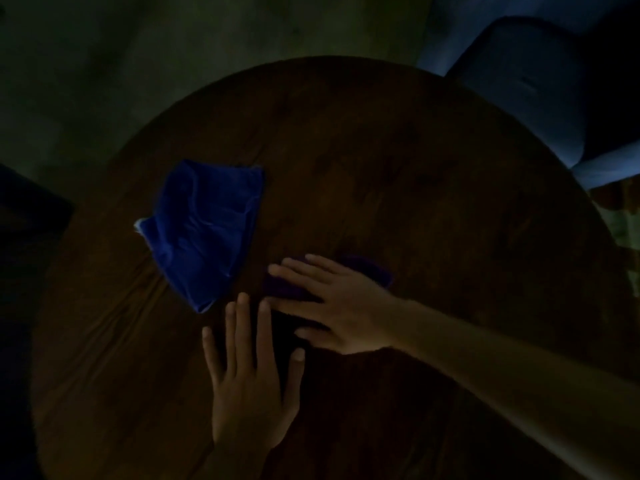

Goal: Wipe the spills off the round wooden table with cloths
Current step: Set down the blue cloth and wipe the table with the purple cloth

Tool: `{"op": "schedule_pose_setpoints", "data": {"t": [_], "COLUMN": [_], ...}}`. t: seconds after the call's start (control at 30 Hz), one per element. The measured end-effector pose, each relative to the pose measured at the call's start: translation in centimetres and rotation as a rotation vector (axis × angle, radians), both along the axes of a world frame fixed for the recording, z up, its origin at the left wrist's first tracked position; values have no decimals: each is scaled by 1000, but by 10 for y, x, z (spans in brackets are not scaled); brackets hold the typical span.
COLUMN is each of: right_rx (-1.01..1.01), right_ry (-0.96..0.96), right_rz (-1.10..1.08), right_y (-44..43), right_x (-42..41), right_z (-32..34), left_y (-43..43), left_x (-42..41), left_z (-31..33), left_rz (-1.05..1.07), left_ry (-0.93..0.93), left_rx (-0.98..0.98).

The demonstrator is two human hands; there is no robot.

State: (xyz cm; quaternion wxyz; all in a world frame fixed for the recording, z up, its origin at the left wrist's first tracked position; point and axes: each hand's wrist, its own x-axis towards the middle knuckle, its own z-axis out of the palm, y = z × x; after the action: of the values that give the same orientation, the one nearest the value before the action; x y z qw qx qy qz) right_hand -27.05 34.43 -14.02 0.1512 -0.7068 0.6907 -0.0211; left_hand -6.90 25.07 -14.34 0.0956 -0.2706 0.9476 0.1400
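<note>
My right hand (341, 306) lies flat, fingers spread, pressing a dark purple cloth (367, 270) mid-table to wipe; my left hand (249, 386) rests open beside it, bracing; the blue cloth (204, 226) waits spare toward the round wooden table's (415, 168) left edge.

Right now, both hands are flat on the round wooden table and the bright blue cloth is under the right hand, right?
Not quite. In the head view the bright blue cloth lies alone; the right hand presses a dark purple cloth. Both hands are flat on the round wooden table.
</note>
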Motion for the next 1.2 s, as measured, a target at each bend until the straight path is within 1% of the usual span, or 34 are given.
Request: {"op": "schedule_pose_setpoints", "data": {"t": [0.03,0.07,0.1,0.13,0.2,0.23,0.27,0.3,0.33,0.37,0.43,0.47,0.5,0.53,0.57,0.6,0.63,0.67,0.73,0.77,0.8,0.83,0.87,0.93,0.97,1.0,1.03,1.07,1.1,1.13,1.17,1.2], "right_rx": [-7,-33,-72,-118,-134,-141,-181,-242,-301,-291,-133,-76,-29,-24,-50,-102,-155,-212,-203,-187,-195,-238,-269,-175,-112,-72,-64,-62,-73,-113,-160,-206], "right_ry": [7,28,57,72,30,15,40,45,15,-42,-73,-55,-77,-90,-79,-53,-18,28,56,50,85,98,53,-93,-103,-70,-60,-58,-66,-95,-112,-64], "right_rz": [-2,-88,-245,-458,-890,-1000,-1025,-967,-838,-666,-255,-37,139,206,156,-18,-257,-540,-1181,-1394,-1462,-1388,-1186,-592,-293,-38,140,207,140,-54,-360,-737], "right_y": [9,18,27,34,35,33,35,42,55,76,126,152,171,184,193,199,204,205,195,186,175,166,161,172,188,207,227,245,260,272,282,287], "right_x": [-23,-51,-81,-106,-127,-119,-98,-69,-31,12,79,90,81,60,34,7,-24,-51,-73,-61,-35,2,53,171,211,227,219,193,162,126,87,53], "right_z": [-1,-3,-4,-2,0,-2,-5,-6,-5,-5,3,5,7,6,0,-5,-6,-4,-3,-6,-7,-9,-11,-7,-1,1,1,-1,-6,-10,-11,-12], "left_y": [0,1,2,2,1,1,1,1,1,2,2,2,2,2,3,4,5,6,8,8,9,8,8,9,9,9,10,13,17,24,32,41], "left_x": [-2,-4,-6,-7,-8,-9,-9,-8,-7,-7,-8,-9,-9,-8,-9,-8,-8,-9,-9,-9,-8,-8,-6,-5,-5,-6,-7,-9,-13,-17,-22,-27], "left_z": [-1,-2,-3,-3,-3,-2,0,0,1,1,2,2,3,5,5,6,7,8,8,8,7,6,6,6,8,10,14,18,22,27,31,33], "left_rz": [-6,-35,-80,-122,-150,-146,-146,-147,-147,-150,-144,-141,-136,-130,-131,-137,-143,-144,-138,-138,-142,-144,-152,-165,-165,-165,-167,-172,-189,-221,-259,-291], "left_ry": [-13,-40,-75,-104,-138,-148,-158,-167,-176,-183,-189,-192,-192,-189,-188,-191,-196,-196,-186,-183,-179,-171,-165,-160,-160,-163,-172,-170,-156,-136,-117,-104], "left_rx": [-10,-26,-46,-58,-56,-55,-56,-57,-59,-56,-55,-56,-54,-48,-45,-45,-48,-53,-69,-74,-78,-79,-78,-67,-61,-51,-43,-40,-45,-55,-63,-60]}}
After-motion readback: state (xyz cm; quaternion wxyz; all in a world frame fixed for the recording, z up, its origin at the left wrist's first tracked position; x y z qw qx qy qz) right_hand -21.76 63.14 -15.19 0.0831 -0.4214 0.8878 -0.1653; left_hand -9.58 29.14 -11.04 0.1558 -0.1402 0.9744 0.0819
